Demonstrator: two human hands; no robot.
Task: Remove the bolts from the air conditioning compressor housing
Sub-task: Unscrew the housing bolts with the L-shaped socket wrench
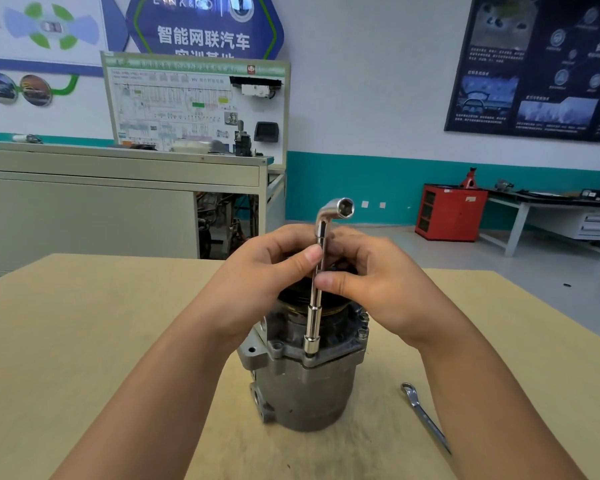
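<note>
1. The socket wrench (317, 292) stands straight up. Its bottom tip sits on the near rim of the compressor (302, 393), right below the fingers. The bolt under the tip is hidden.
2. The left hand (257, 271) and right hand (371, 282) both pinch the thin stem. The left thumb is just above the right thumb.
3. The bent top pokes out above the fingers, with open air all around it for turning.
4. More bolts (362, 333) sit on the rim below the right fingers.

Shiny silver wrench (317, 271), dull grey compressor (302, 393), pale tan table (84, 323) all around, and there's a silver spanner (425, 419) near right, bright red cabinet (447, 213) far right, white wall (361, 98) with a teal band
</note>
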